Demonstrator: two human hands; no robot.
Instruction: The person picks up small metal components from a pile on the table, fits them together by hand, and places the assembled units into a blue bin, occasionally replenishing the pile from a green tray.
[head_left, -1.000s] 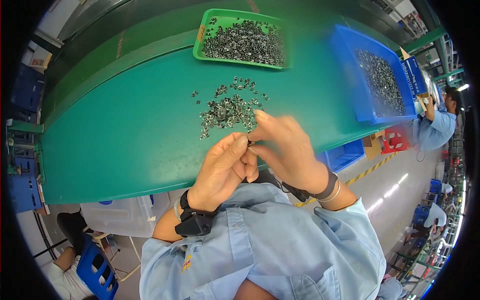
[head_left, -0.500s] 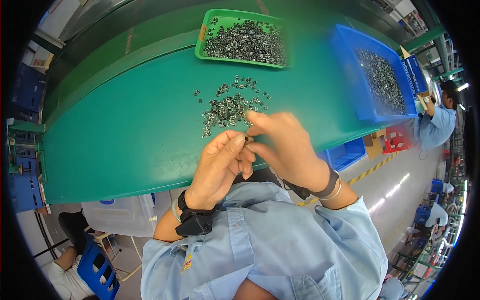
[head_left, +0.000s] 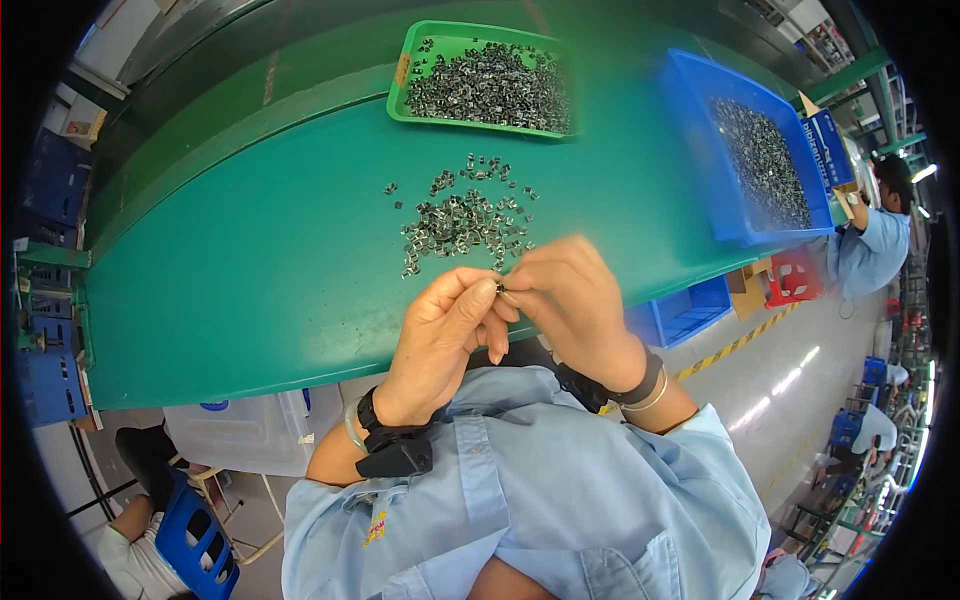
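With the left hand [head_left: 437, 335], pinches one small dark part [head_left: 500, 288] between thumb and forefinger, over the near side of the green table [head_left: 250, 280]. With the right hand [head_left: 575, 300], meets the same part from the other side, fingertips bunched close — cannot tell whether clamped on it or only touching. Seems, by the pose, to be in the middle of working a single piece at the fingertips. Probably calls for a firm left pinch and tiny, exact shifts on the right, so as not to drop so small a piece. Just beyond the fingers, find one loose heap of parts [head_left: 460, 222] — too many to count, with two strays off to the left. Farther out, find one green tray [head_left: 480, 127], piled with similar pieces past counting. To the right, add one large blue bin [head_left: 705, 170], likewise uncountable inside. Below the table's edge, count one blue crate [head_left: 680, 315].
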